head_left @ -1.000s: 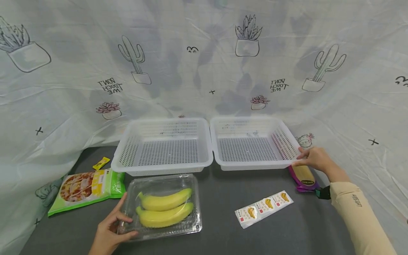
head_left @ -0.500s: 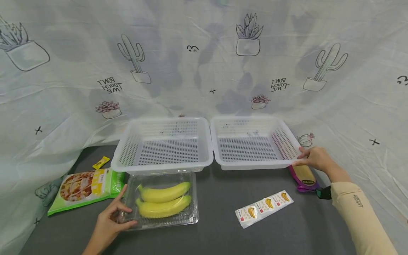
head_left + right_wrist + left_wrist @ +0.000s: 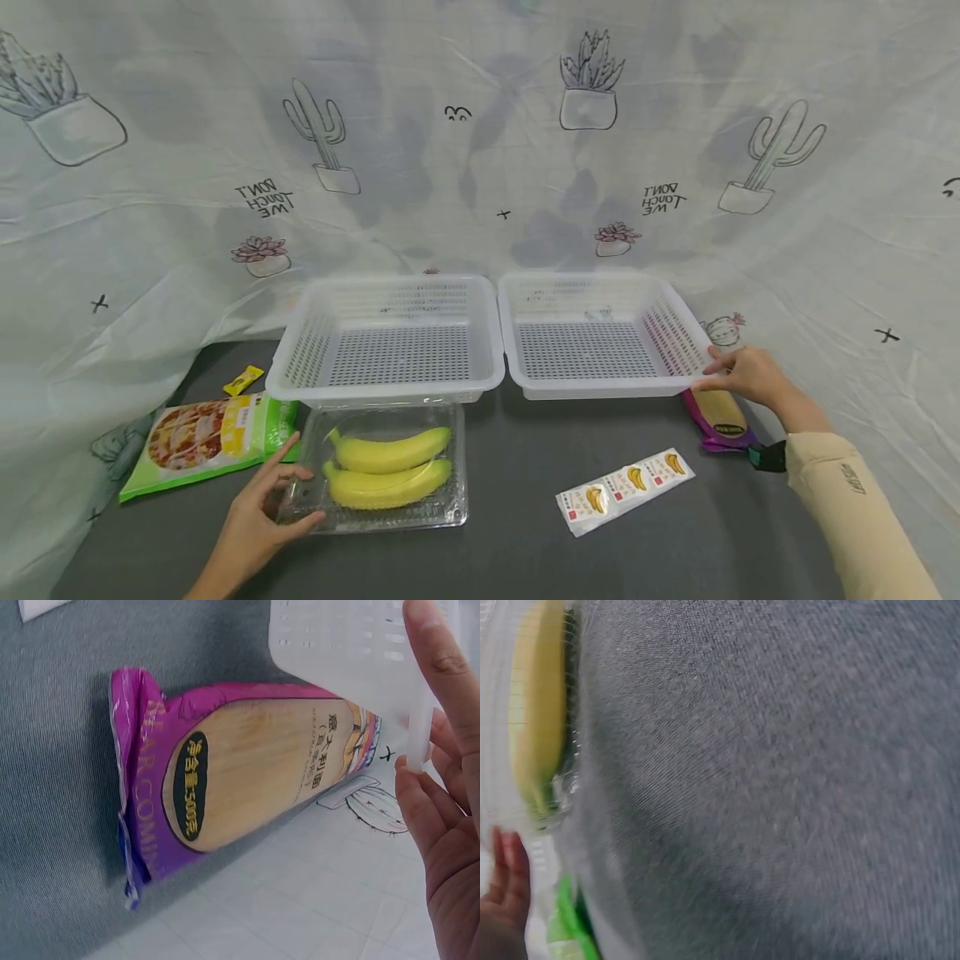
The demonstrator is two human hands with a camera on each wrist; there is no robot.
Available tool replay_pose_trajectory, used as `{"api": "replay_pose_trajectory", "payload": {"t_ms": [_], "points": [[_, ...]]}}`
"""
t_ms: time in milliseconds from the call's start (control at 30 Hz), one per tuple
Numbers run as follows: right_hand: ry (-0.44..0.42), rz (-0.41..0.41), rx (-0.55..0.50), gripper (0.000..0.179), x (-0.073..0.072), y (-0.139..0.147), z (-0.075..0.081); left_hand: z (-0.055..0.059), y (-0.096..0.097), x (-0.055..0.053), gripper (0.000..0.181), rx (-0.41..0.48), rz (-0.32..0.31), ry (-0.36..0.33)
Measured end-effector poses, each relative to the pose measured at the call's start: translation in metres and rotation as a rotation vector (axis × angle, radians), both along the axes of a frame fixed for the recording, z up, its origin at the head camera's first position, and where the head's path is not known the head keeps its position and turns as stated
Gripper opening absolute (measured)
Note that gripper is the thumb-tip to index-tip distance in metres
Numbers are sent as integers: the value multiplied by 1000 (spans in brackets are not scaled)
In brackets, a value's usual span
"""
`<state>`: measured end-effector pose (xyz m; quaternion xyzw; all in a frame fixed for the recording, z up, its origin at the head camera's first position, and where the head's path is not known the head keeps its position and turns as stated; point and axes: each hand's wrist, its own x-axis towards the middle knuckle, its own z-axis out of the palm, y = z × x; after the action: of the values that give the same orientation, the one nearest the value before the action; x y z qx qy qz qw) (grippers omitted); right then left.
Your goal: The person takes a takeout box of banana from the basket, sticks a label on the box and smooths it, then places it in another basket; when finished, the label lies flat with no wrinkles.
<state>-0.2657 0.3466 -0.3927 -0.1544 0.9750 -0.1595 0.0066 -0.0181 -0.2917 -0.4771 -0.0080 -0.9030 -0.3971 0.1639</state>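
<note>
"Bananas (image 3: 388,486) sit in the clear box (image 3: 408,518), just before our left basket (image 3: 384,394); left hand (image 3: 257,510)?"
"Spread at its left end, contact hard to judge; our right hand (image 3: 752,375) pinches the right basket (image 3: 606,387)."

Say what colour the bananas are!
The bananas are yellow, greenish at one end, clearest in the head view.

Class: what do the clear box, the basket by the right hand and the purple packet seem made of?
Clear box: probably glossy plastic; highlights streak it and the bananas show through. Basket: probably moulded plastic, satin white, with regular slots. Purple packet: likely shiny plastic film, creased at its gathered end.
</note>
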Motion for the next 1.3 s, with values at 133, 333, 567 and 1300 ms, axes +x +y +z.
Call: {"api": "replay_pose_trajectory", "payload": {"t_ms": [133, 333, 567, 1300], "points": [[52, 39, -34, 49, 6, -1, -2, 11, 4, 7, 55, -125, 50, -46], [207, 90, 4, 61, 21, -4, -7, 23, 17, 16, 58, -158, 21, 22], [180, 1, -167, 60, 49, -15, -11, 25, 43, 17, 58, -160, -50, 259], [-279, 58, -1278, 38, 128, -51, -88, 15, 220, -6, 25, 584, -522, 122]]}}
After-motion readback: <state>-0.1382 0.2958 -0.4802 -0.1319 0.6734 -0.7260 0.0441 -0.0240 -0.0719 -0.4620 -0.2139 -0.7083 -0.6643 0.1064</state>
